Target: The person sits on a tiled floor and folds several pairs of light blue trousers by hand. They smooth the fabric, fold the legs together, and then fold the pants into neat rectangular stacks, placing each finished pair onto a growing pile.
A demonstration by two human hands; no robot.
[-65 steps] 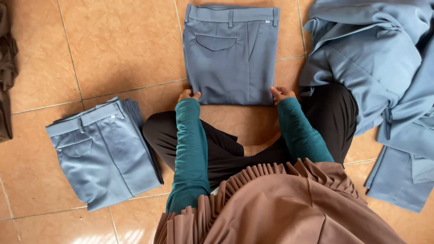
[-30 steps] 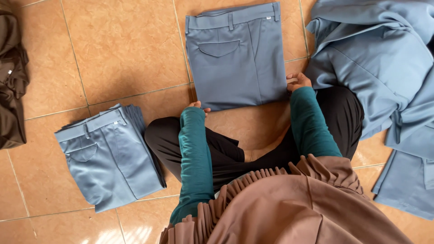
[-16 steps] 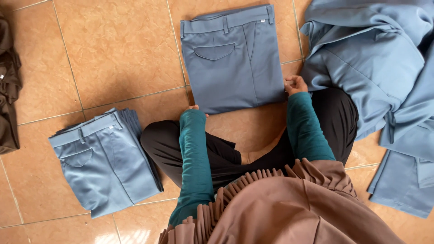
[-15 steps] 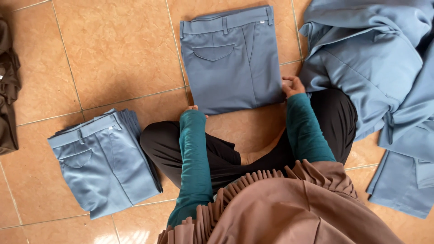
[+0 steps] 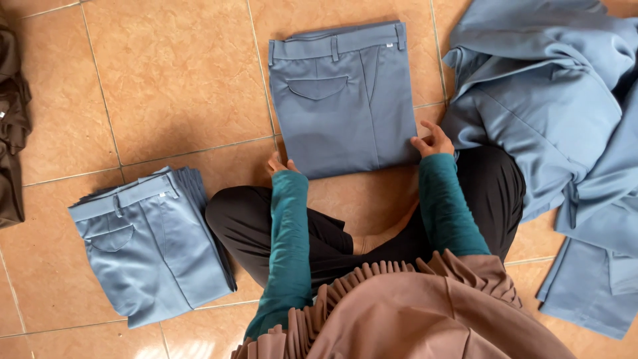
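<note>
Folded trousers (image 5: 342, 100) lie flat on the tiled floor (image 5: 173, 86) right ahead of the seated person, waistband at the far edge, back pocket facing up; left hand (image 5: 280, 163) is down at the near left corner, fingers curled at the fold, though whether they pinch cloth or only press on it I cannot tell; right hand (image 5: 433, 141) sits at the near right corner, fingers loosely spread and bent, tips touching the edge, nothing clearly clamped.

This is soft woven cloth, light for its bulk, no stiffness to speak of; lifted by one corner it would likely droop and the fold spill open; not fragile, not slick, though the smooth tile should let it slide easily. Best hold, by my reading, is both near corners or both long sides at once, fingers under and thumbs on top, layers pinched together so the packet stays square; the waistband is the firmest part, thick with seams and loops, a good edge to carry by.

Off to the person's left a stack (image 5: 149, 242) of the same folded trousers rests on the floor, well apart; on the right a loose heap (image 5: 551, 113) of blue garments lies just beside the right hand; dark cloth (image 5: 12, 133) at the far left edge.
</note>
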